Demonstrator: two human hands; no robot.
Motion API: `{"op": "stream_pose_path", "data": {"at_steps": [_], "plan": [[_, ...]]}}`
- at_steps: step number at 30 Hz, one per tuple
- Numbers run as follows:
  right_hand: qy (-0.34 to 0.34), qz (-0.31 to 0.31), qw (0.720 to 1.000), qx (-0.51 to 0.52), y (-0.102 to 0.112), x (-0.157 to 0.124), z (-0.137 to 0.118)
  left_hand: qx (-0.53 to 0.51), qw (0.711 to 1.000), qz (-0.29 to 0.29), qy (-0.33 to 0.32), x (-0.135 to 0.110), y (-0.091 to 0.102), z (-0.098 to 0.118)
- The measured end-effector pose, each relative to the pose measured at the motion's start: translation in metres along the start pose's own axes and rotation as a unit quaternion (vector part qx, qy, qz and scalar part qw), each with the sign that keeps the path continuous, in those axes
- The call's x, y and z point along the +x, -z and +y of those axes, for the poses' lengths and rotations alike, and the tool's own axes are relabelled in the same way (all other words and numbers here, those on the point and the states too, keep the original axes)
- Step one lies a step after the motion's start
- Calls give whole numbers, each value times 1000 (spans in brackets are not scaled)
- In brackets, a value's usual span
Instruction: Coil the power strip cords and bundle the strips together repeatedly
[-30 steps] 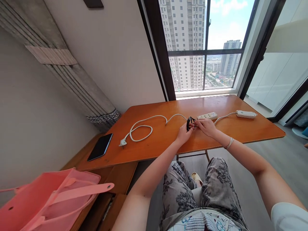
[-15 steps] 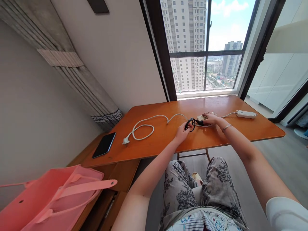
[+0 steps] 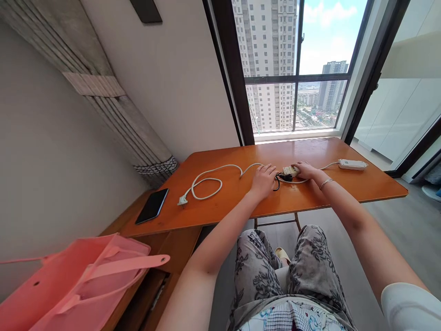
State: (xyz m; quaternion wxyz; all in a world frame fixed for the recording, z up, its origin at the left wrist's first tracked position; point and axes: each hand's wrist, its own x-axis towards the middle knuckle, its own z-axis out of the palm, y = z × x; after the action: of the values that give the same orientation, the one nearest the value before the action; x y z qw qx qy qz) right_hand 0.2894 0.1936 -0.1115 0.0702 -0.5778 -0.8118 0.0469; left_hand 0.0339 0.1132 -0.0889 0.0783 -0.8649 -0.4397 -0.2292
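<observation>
My left hand (image 3: 263, 180) lies palm down on the wooden table (image 3: 344, 191), fingers curled over a small coil of black cable (image 3: 277, 185), of which only a loop shows. The cable's black plug (image 3: 285, 177) sits at the near end of a beige power strip (image 3: 290, 170). My right hand (image 3: 305, 169), with a bracelet at the wrist, grips that strip from the right and covers most of it. The strip's white cord (image 3: 206, 180) loops away to the left and ends in a white plug (image 3: 182, 200).
A second white power strip (image 3: 352, 164) lies at the table's right end. A dark phone (image 3: 152, 205) rests on the left corner. A pink bag (image 3: 69, 285) stands on a lower shelf at left. A window rises behind the table, a curtain at left.
My right hand carried the black plug from the coil to the beige strip and now holds the strip. My left hand lowered onto the black coil and moved right toward the strip.
</observation>
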Motion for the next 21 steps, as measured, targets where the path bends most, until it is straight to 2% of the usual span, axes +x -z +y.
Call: {"op": "stream_pose_path", "data": {"at_steps": [3, 5, 8, 13, 16, 18, 21], "plan": [[15, 19, 1000, -8, 1, -5, -9, 49, 996, -72, 21, 7, 0, 11], [22, 39, 999, -10, 5, -11, -12, 74, 991, -108, 41, 8, 0, 11], [19, 78, 997, -8, 14, -22, -10, 61, 990, -115, 52, 6, 2, 3], [-14, 147, 989, -8, 31, -45, 18, -58, 994, -35, 83, -5, 5, -17], [-53, 183, 982, -6, 38, -65, 45, -152, 980, 43, 122, -16, 7, -37], [-83, 204, 975, -5, 41, -80, 66, -215, 957, 113, 162, -24, 10, -55], [-122, 209, 970, -19, 43, -106, 101, -306, 894, 230, 232, -34, 20, -89]]}}
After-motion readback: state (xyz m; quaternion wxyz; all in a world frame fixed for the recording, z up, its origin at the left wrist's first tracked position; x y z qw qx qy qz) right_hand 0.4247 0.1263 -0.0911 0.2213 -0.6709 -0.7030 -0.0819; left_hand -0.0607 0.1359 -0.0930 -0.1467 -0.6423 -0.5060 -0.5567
